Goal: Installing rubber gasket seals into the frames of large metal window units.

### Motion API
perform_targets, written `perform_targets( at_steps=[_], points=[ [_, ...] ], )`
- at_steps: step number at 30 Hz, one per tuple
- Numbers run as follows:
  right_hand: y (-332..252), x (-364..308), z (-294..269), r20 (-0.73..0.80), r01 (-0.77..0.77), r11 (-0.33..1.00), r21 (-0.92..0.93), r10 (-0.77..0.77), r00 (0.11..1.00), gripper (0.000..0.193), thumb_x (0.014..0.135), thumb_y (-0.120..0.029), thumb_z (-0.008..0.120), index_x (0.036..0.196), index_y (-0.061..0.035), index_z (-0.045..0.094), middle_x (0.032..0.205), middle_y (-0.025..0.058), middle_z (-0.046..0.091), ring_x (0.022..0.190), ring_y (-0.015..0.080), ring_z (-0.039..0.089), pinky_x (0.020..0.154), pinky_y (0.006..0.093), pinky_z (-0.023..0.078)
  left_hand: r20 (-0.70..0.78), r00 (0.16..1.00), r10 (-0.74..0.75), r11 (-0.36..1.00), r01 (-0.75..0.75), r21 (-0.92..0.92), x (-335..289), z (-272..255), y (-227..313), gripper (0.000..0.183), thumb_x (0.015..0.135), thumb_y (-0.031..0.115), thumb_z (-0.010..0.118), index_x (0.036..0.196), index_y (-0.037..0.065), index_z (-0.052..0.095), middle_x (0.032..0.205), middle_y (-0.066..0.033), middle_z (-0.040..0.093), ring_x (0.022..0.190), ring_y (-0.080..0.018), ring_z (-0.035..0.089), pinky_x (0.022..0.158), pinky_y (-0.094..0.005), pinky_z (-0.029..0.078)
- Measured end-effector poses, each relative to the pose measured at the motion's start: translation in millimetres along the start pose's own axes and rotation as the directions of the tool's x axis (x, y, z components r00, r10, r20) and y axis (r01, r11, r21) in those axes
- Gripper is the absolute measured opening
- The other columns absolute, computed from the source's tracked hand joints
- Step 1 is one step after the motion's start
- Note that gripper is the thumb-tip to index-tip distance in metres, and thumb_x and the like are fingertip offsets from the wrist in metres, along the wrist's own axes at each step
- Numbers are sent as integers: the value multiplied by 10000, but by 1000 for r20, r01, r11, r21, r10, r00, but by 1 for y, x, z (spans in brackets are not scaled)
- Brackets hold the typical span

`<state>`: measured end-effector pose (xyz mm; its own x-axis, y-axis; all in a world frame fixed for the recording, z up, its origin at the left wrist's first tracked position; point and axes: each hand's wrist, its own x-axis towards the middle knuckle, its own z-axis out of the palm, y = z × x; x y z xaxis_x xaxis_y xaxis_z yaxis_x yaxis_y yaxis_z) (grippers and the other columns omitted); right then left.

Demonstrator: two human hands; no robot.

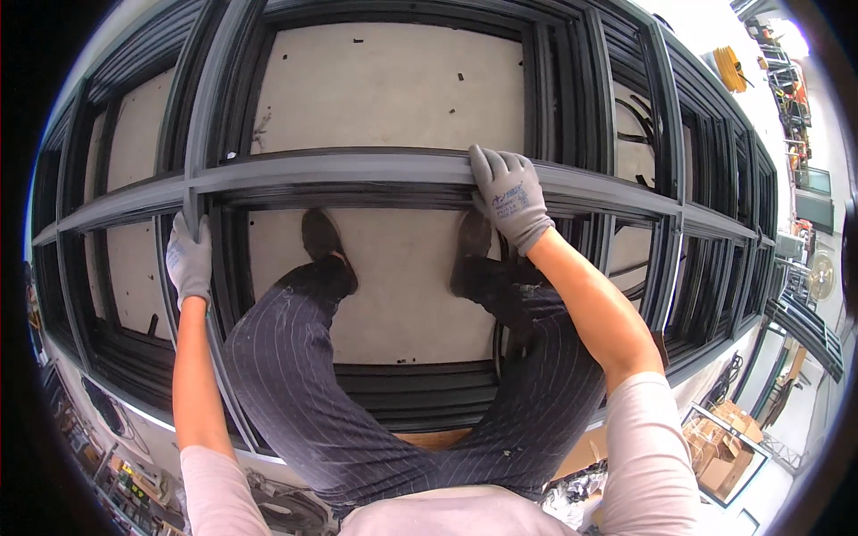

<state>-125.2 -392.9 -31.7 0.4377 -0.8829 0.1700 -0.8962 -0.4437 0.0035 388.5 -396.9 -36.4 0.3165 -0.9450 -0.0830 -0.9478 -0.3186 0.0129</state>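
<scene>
The person is standing inside a large dark grey frame (357, 170) of metal bars that is lying flat over a pale floor (393, 80), and is bending over it. Both hands are in grey work gloves and are well apart from each other. The left hand (189, 259) is gripping an upright bar at the spot just below where it is meeting the long crossbar, fingers wrapped round the metal. The right hand (509, 195) is resting on top of that same crossbar, farther along it, fingers curled over its far edge and pressing down on it. The crossbar is running from left to right in front of the person, at the middle of the view. Below it, the person's dark shoes (320, 237) are planted on the floor inside one opening of the frame, and legs in dark pinstriped trousers (304, 375) are filling the lower middle. A black rubber strip (639, 112) is looping loosely in an opening at the upper right. Cardboard boxes (719, 442) are lying at the lower right.
</scene>
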Motion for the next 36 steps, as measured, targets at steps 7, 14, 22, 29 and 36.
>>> perform_targets(
  at_steps=[7, 14, 22, 29, 36],
  points=[
    [-4, 12, -6, 82, -24, 998, 65, 19, 996, 605, 730, -301, 762, 1214, -49, 500, 1067, 92, 626, 980, 281, 627, 874, 409, 487, -29, 999, 36, 999, -37, -30, 2, 9, -8, 625, 936, 476, 509, 1344, 4, 466, 1232, -262, 584, 1087, -417, 589, 910, -459, 478],
    [-32, 36, -1, 211, -59, 995, 74, 42, 977, 488, 763, -400, 715, 1089, -73, 557, 977, 72, 642, 916, 276, 637, 807, 381, 505, -21, 1000, 20, 990, -23, -138, 0, 6, -7, 561, 943, 407, 535, 1318, -6, 475, 1183, -271, 593, 1060, -437, 588, 900, -468, 474],
    [-117, 110, 24, 173, 153, 986, -68, -139, 975, 208, 855, -208, 556, 1008, -74, 602, 878, 47, 656, 820, 201, 660, 699, 339, 503, -38, 998, 54, 988, -59, -145, -1, 5, -4, 578, 942, 374, 543, 1325, -50, 460, 1215, -283, 578, 1104, -432, 568, 940, -460, 451],
    [-93, 90, -3, 280, 49, 999, 10, -50, 959, 542, 845, -312, 649, 1315, -91, 496, 1062, 77, 652, 954, 230, 646, 831, 358, 482, -59, 996, 64, 992, -70, -101, 3, 9, -5, 575, 943, 409, 523, 1316, -27, 482, 1218, -276, 580, 1103, -429, 570, 934, -460, 457],
    [112, -78, -49, 318, -168, 973, -156, 210, 925, 512, 785, -294, 707, 1203, -52, 536, 1046, 87, 634, 987, 248, 622, 852, 386, 494, -2, 997, 77, 990, -76, -121, 9, 12, -17, 540, 947, 378, 532, 1300, -28, 490, 1186, -269, 599, 1065, -428, 589, 905, -451, 470]
  ],
)
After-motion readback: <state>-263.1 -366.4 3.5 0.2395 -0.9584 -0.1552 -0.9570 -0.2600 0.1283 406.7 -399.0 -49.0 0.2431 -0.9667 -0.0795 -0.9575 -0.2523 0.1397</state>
